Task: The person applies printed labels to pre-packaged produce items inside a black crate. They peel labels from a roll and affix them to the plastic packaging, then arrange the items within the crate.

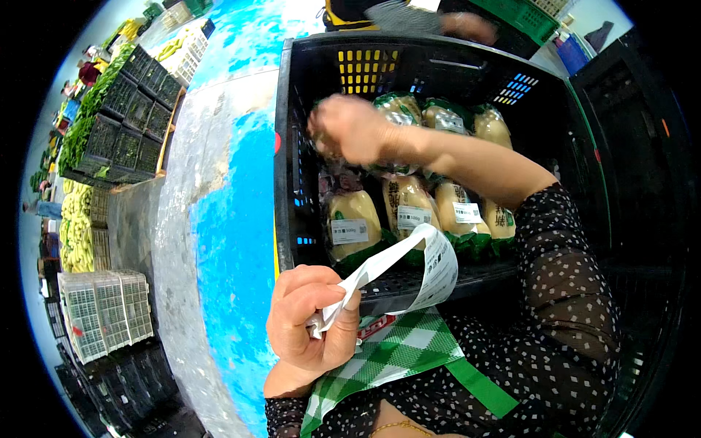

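Pinched in my left hand is a strip of white printed labels. The strip loops up and over the near edge of a black plastic crate. My right hand, blurred, reaches across to the crate's far left corner with its fingers bent down. Clear wrapping shows around its fingers, but whether it grips anything is hidden. Pale vegetables in printed plastic bags stand in two rows. The near row has a left pack and a middle pack, both bearing white labels. Behind them, a far pack also carries a label.
A person's blurred hand is beyond the crate, by a green crate. On the left stand stacked black crates of leafy greens, yellow-green produce and white crates. Blue-painted floor runs alongside.
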The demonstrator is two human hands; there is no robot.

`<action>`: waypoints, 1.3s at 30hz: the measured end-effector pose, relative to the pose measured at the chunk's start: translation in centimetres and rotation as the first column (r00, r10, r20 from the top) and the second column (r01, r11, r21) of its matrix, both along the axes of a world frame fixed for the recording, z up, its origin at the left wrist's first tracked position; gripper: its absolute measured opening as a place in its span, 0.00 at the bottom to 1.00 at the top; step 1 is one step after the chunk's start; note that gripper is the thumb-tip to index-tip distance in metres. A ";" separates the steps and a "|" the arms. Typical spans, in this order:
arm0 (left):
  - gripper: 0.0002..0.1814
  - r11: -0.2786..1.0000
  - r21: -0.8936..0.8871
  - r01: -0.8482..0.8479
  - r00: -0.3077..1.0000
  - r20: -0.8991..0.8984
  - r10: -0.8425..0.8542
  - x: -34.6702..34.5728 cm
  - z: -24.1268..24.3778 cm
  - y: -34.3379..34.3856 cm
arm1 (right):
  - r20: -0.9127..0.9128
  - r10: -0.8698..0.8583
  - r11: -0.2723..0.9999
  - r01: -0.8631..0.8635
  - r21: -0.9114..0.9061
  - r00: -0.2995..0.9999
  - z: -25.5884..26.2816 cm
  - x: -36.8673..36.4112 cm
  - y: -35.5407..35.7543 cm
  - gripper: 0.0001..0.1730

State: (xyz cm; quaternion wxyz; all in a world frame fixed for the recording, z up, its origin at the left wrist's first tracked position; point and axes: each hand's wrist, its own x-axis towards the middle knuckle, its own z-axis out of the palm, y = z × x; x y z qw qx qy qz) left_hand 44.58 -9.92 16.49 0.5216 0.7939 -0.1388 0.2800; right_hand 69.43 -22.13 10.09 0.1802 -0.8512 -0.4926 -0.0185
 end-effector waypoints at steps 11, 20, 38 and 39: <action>0.11 0.997 -0.080 -0.015 1.000 0.023 0.017 -0.3 0.0 -0.6 | 0.161 -0.099 0.991 0.111 -0.069 0.982 -5.8 -1.8 1.1 0.29; 0.11 0.999 -0.036 0.027 1.000 0.011 -0.027 -0.1 -0.4 -0.1 | 0.010 -0.202 0.973 0.199 0.118 0.979 -3.2 -4.5 -2.0 0.45; 0.07 0.892 -0.441 0.096 0.994 0.085 -0.065 2.9 -4.6 -0.7 | -0.807 0.089 0.907 0.287 0.307 0.583 7.4 -4.4 -4.6 0.32; 0.07 0.865 -0.488 0.116 0.992 0.099 -0.078 3.1 -5.2 -0.6 | -0.844 0.204 0.921 0.195 0.337 0.495 8.7 -5.7 -4.5 0.34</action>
